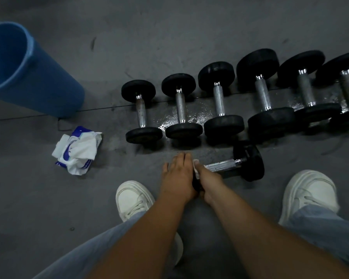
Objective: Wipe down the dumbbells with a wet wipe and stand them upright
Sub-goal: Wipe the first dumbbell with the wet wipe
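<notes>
One black dumbbell (pixel 248 162) lies on its side on the dark floor just ahead of my feet, its silver handle pointing toward me. My right hand (pixel 208 179) grips a white wet wipe (pixel 196 169) against the near end of that handle. Beside it, my left hand (pixel 177 174) lies flat with straight fingers over the dumbbell's near head, which is mostly hidden. Behind them, several black dumbbells (pixel 182 106) stand upright in a row running to the right edge.
A blue bin (pixel 28 77) stands at the far left. An open pack of wet wipes (pixel 77 151) lies on the floor left of my hands. My white shoes (pixel 132 198) flank my arms. The floor among the standing dumbbells has a wet sheen (pixel 193 115).
</notes>
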